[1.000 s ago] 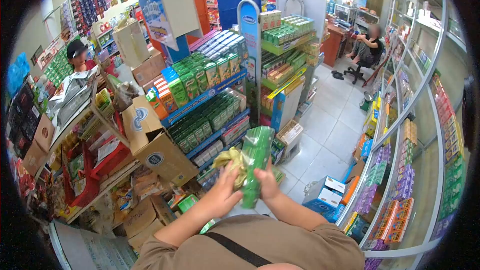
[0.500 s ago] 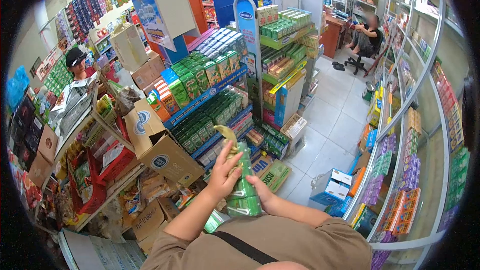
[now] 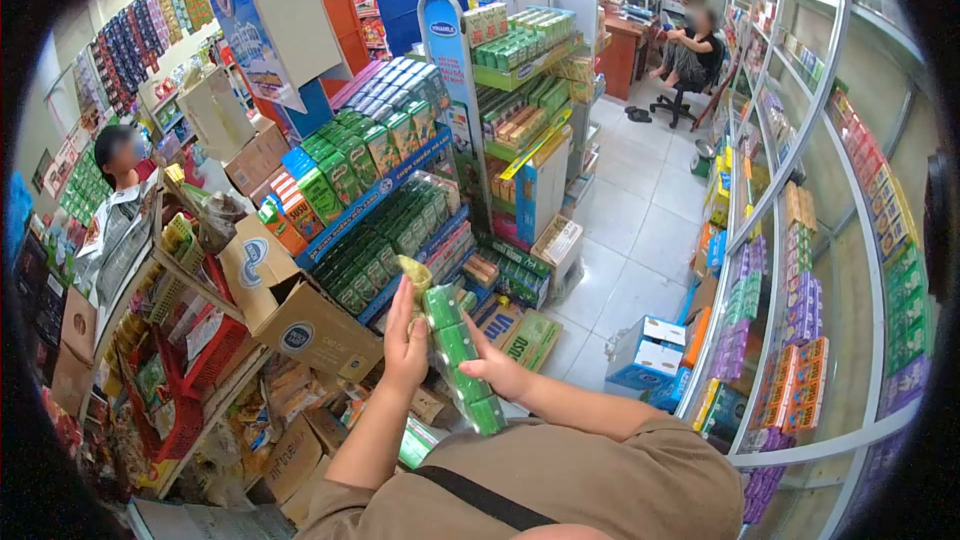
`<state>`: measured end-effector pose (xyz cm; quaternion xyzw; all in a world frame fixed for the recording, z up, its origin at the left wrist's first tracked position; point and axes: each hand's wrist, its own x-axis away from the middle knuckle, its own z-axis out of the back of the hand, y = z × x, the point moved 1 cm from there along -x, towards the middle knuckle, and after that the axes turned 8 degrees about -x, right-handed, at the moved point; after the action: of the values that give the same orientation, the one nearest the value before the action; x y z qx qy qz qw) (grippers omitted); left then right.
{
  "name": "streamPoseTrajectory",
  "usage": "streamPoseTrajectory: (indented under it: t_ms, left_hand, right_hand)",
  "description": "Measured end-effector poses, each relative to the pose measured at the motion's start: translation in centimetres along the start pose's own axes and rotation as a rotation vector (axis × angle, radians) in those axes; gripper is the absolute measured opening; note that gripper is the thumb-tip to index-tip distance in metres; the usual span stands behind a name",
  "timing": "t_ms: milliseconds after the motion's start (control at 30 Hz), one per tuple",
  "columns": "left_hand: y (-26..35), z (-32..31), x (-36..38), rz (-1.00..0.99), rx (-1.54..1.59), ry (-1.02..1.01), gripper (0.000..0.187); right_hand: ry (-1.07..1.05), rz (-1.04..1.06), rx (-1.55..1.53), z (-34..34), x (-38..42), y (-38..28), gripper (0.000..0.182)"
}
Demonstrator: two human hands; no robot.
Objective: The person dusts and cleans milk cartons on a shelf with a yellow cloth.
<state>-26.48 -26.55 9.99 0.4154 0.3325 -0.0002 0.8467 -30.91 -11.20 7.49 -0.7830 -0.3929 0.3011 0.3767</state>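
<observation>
A wrapped pack of green drink cartons (image 3: 458, 348) stands tilted in front of my chest. My right hand (image 3: 496, 364) grips its right side, thumb across the front. My left hand (image 3: 404, 345) is on the pack's other side, fingers stretched upward. A crumpled yellowish cloth (image 3: 416, 272) sticks out by its fingertips, pinned between that hand and the pack; its lower part is hidden. Just beyond is the milk display rack (image 3: 385, 185), filled with rows of green cartons.
An opened cardboard box (image 3: 325, 330) stands left of the rack. Flat cartons (image 3: 515, 335) lie on the floor ahead. Glass-fronted shelves (image 3: 800, 270) curve along the right, with a blue-white box (image 3: 645, 350) below. One person (image 3: 690, 50) sits at the back; another (image 3: 125, 155) is at far left.
The pack has turned so more of its long side shows. My left hand has moved from over its top to its left side, fingers straighter. The view has swung slightly right.
</observation>
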Motion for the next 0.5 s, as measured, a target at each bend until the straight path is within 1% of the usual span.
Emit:
streamPoseTrajectory:
  t_ms: [33, 67, 133, 167, 200, 233, 300, 333, 433, 467, 500]
  left_hand:
    - [0.5, 0.0, -0.1, -0.048, 0.0, -0.01, 0.05]
    - [1.1, -0.2, 0.1, -0.096, 0.0, -0.02, 0.05]
    - [2.6, -0.9, 0.7, -0.217, -0.008, -0.054, 0.048]
    - [3.3, -1.2, 1.6, -0.201, -0.044, -0.137, 0.048]
    - [3.3, -1.6, 2.4, -0.203, -0.056, -0.197, 0.049]
    - [3.3, -1.9, 3.1, -0.204, -0.068, -0.257, 0.051]
    - [1.9, -2.2, 4.3, -0.103, -0.109, -0.249, 0.05]
    - [0.9, -2.4, 4.4, -0.054, -0.128, -0.25, 0.05]
    - [-1.4, -2.9, 3.9, 0.147, -0.038, -0.075, 0.049]
    - [-1.5, -2.9, 3.6, 0.161, 0.008, -0.048, 0.047]
    - [-1.0, -2.7, 3.1, 0.119, 0.001, -0.038, 0.047]
  right_hand:
    - [0.002, -0.001, 0.021, -0.2, 0.1, -0.1, 0.086]
    - [0.055, -0.024, -0.037, 0.5, 0.1, 1.3, 0.083]
    - [0.179, -0.158, -0.261, 0.2, 0.9, 0.8, 0.076]
    - [0.241, -0.226, -0.374, 0.2, 1.2, 0.6, 0.073]
    - [0.382, -0.336, -0.43, 0.8, 1.5, 0.9, 0.06]
    - [0.381, -0.331, -0.454, 1.4, 1.7, 1.1, 0.058]
    - [0.379, -0.317, -0.502, 2.7, 2.1, 1.3, 0.054]
    - [0.293, -0.343, -0.532, 3.4, 2.4, 1.4, 0.052]
    - [0.145, -0.371, -0.485, 4.5, 2.3, 2.0, 0.057]
    - [0.206, -0.278, -0.4, 4.1, 2.2, 2.6, 0.063]
    - [0.2, -0.213, -0.312, 3.5, 2.0, 2.5, 0.065]
